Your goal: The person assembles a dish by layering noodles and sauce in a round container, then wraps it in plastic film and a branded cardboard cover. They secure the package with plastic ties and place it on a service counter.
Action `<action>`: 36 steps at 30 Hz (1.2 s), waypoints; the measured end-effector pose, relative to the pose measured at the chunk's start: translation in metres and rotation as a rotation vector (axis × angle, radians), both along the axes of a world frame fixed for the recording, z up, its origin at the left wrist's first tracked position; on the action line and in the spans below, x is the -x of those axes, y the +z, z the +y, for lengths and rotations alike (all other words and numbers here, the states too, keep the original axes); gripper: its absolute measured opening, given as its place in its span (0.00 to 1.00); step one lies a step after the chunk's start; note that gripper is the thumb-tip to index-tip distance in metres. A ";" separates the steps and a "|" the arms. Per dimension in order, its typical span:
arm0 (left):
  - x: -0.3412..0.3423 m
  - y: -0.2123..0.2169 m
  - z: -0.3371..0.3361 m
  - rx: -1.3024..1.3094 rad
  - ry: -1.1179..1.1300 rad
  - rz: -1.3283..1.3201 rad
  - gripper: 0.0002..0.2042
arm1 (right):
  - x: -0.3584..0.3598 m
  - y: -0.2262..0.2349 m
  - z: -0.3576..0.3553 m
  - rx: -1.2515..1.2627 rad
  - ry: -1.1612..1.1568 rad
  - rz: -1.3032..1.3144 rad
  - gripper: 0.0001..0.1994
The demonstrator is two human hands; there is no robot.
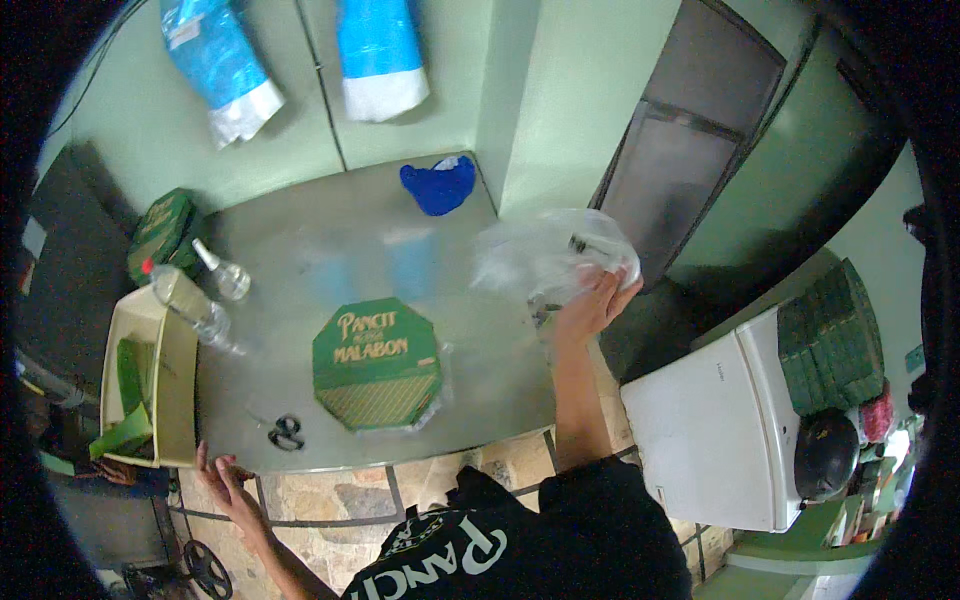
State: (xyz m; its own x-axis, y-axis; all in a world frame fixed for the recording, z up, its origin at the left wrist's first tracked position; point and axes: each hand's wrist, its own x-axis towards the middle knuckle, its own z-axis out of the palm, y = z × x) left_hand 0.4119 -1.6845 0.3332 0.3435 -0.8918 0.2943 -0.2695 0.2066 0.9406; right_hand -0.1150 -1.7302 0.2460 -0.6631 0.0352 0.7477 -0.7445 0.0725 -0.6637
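Note:
My right hand reaches over the right edge of the metal table, closed on a clear plastic bag. The bag spreads out above the table's right side, with something dark showing through it. Low at the table's front left corner, my left hand is empty, its fingers apart. Between my hands, a green octagonal box with gold lettering lies on the table, with clear plastic showing at its edge. Black-handled scissors lie nearest my left hand.
A cream bin with green leaves stands at the left. Beside it are a clear bottle, a spray-type bottle and a green box. A blue cloth-like item lies at the back. A white fridge stands right.

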 end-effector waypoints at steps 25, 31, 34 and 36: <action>0.048 -0.182 -0.117 -0.636 -0.444 -0.205 0.27 | -0.187 -0.107 0.033 -0.769 0.680 -0.514 0.20; 0.079 -0.174 -0.122 -0.819 -0.651 -0.137 0.30 | -0.148 -0.094 0.045 -0.875 0.601 -0.805 0.22; 0.083 -0.163 -0.122 -0.989 -0.640 -0.005 0.28 | -0.146 -0.092 0.054 -0.875 0.533 -0.608 0.19; 0.081 -0.152 -0.122 -1.023 -0.678 0.058 0.27 | -0.149 -0.092 0.056 -0.762 0.617 -0.712 0.19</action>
